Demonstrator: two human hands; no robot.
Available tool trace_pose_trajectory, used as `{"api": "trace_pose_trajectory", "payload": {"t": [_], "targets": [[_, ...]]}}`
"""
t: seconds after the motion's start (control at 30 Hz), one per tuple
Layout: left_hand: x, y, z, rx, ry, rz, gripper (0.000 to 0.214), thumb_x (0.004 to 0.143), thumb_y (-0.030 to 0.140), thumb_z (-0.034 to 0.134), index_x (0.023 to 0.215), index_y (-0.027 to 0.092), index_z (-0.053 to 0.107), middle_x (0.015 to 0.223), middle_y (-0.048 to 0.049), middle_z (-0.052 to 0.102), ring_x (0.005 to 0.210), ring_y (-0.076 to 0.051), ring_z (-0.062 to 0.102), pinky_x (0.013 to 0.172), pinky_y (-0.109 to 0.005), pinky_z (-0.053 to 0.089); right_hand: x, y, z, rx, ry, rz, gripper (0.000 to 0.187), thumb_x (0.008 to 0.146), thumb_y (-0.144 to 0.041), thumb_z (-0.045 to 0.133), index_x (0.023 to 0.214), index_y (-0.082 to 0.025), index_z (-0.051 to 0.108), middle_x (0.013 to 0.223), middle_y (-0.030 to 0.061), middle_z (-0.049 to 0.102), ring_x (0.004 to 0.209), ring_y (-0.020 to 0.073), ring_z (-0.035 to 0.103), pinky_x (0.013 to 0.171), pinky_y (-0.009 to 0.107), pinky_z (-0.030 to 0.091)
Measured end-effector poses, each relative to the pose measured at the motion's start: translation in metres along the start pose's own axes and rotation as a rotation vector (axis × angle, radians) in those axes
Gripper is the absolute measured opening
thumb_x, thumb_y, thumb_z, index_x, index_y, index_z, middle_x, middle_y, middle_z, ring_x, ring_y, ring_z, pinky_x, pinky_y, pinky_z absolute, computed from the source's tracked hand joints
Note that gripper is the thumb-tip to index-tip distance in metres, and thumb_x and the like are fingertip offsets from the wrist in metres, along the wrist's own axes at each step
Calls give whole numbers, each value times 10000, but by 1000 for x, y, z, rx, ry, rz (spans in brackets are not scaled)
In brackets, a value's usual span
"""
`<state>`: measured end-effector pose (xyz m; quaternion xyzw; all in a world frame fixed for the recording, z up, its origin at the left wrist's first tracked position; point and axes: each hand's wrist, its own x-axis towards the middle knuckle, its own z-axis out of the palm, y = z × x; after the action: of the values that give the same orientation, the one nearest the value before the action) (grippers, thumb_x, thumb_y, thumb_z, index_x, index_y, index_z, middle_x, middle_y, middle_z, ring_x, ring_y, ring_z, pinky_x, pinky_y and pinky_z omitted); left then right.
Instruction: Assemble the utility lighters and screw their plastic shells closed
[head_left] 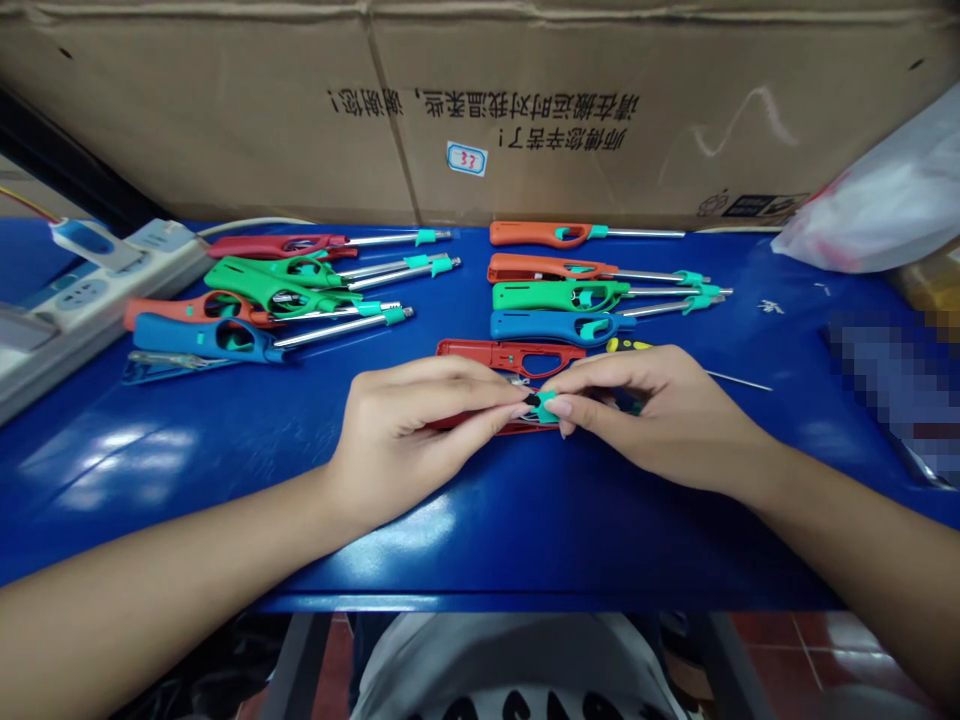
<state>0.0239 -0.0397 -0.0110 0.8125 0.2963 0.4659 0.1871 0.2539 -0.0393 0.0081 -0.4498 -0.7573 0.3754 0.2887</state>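
Note:
Over the middle of the blue table, my left hand (420, 425) and my right hand (664, 420) meet fingertip to fingertip. My right thumb and fingers pinch a small teal plastic trigger (546, 406). Between my left fingertips is a small black part (532, 400) that touches the trigger; whether the two are joined I cannot tell. Just beyond my fingers lies a red lighter casing half (502, 356). Beneath them is another red casing piece (517, 430), mostly hidden. Behind my right hand sits a screwdriver with a yellow and black handle (624, 344).
Long-necked lighters lie in two groups, with a blue lighter (202, 338) at front left and another blue lighter (555, 325) at centre right. A power strip (90, 295) is at left. Behind stands a cardboard box (300, 160); a white plastic bag (885, 190) is at right.

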Motion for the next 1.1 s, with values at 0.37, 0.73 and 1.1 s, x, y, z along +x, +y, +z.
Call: {"api": "trace_pose_trajectory", "payload": {"t": [0.37,0.73,1.1], "targets": [[0,5,-3,-10,18,28,198,835,57,792,943,221,806,936,4,820,842,-133,773,827,-212,640,-1,-3,-1,-29,-55,59,247,942,-312,655,744,-248,789,672,-16,745,616,155,675,512,278,482],[1,3,2,31,56,11,67,817,113,833,866,142,798,853,-23,818,768,-99,758,791,-142,607,-2,-2,-2,-22,-93,113,254,942,-370,635,785,-244,791,599,-13,674,551,120,583,494,233,448],[0,-2,4,8,-17,-3,169,841,89,795,999,146,808,931,-53,820,839,-119,764,809,-156,604,1,7,-6,41,-73,149,243,930,-424,653,859,-245,803,682,1,658,577,121,524,506,249,416]]}}
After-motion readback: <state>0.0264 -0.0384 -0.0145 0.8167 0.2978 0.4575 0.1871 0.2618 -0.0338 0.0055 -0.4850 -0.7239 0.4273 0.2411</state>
